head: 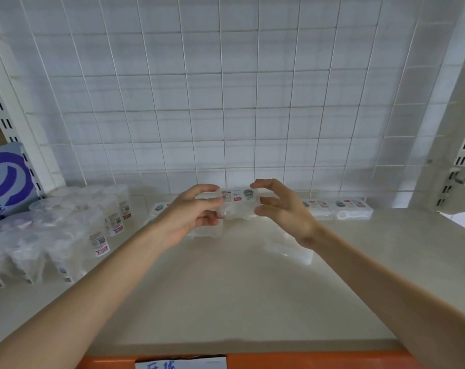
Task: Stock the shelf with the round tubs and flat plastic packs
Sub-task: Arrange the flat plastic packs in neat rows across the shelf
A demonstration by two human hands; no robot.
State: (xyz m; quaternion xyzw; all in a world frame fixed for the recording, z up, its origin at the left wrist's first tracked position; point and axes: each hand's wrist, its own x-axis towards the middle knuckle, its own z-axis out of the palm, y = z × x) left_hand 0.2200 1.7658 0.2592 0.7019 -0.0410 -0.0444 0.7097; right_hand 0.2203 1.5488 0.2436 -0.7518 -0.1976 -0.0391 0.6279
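1. The pack [238, 206] is made of clear, glossy plastic and carries a printed paper label.
2. The tubs [92, 227] are made of cloudy, translucent plastic and are labelled in paper.
3. The shelf [239, 294] is finished smooth, with a faint sheen.
4. The grid [226, 102] is formed of white-coated metal wire.

Two bare forearms [100, 283], bare left hand [189, 219], bare right hand [288, 213]
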